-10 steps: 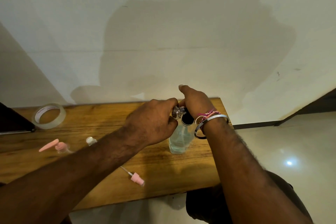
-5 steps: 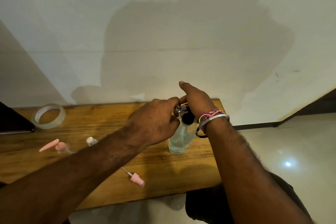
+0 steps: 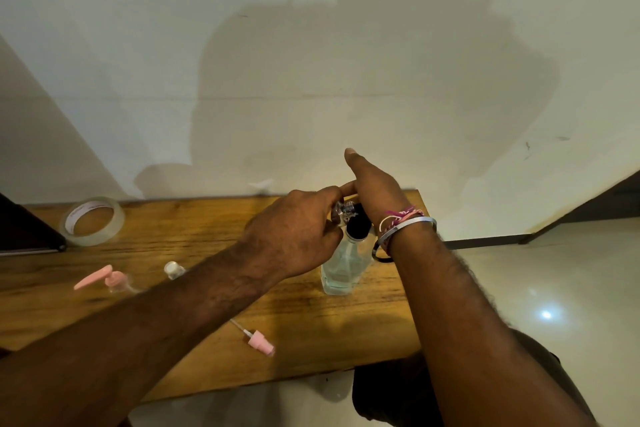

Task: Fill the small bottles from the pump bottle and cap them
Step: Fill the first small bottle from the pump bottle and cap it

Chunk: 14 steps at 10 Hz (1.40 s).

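A clear glass pump bottle with a black pump head stands on the wooden table, right of the middle. My left hand pinches a small bottle with a silvery neck, tilted against the pump head. Over the pump head from behind lies my right hand, thumb raised; its fingers are mostly hidden. A small clear bottle with a pink pump top lies at the left, and another small bottle beside it is partly hidden by my left forearm.
A roll of clear tape lies at the back left, beside a dark object at the left edge. A pink spray cap with a thin tube lies near the front edge. The table ends just right of the pump bottle; beyond it is glossy floor.
My right hand has shifted slightly up on the pump head, its thumb rising. The small bottle stays at the pump head in my left hand.
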Available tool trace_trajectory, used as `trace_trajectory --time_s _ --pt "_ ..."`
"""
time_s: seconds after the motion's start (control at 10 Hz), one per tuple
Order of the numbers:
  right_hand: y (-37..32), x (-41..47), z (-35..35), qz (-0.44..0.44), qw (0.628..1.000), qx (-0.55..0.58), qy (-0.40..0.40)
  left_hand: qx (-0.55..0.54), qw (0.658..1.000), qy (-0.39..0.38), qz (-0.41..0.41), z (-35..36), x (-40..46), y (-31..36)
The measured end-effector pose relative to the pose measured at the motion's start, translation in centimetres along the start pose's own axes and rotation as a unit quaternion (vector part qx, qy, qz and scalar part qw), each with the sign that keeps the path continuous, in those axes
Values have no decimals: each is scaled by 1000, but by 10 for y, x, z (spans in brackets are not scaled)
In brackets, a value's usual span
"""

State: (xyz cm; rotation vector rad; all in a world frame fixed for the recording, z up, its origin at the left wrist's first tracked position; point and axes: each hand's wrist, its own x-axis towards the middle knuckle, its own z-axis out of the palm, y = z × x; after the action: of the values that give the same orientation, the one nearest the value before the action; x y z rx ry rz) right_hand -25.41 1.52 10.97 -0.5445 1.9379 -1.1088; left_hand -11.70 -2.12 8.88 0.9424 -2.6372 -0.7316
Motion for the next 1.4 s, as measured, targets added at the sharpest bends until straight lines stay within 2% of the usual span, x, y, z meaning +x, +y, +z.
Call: trace_trajectory --time_s 0.2,0.4,0.5,0.6,0.7,1.0,1.3,1.4 --pt "10 10 1 -33 993 -109 10 -5 1000 5 6 5 -3 -3" --pt "7 11 2 -65 961 -270 14 -7 1000 7 0 12 -3 -7" --pt "9 11 0 -62 973 -220 33 -8 1000 6 4 13 -3 -8" --pt "11 10 1 -50 992 -119 -1 -14 1000 20 12 12 -3 -7" --pt "6 8 -4 1 1000 -12 -19 -13 999 39 8 11 -4 -7" --pt "10 12 -3 -9 1000 -28 -5 -17 999 41 -1 13 -7 -12" --pt "17 28 -2 -7 992 -127 8 -23 999 28 -1 17 -6 -14" --pt "19 29 1 -14 987 -154 46 -23 999 26 -4 18 -6 -15"
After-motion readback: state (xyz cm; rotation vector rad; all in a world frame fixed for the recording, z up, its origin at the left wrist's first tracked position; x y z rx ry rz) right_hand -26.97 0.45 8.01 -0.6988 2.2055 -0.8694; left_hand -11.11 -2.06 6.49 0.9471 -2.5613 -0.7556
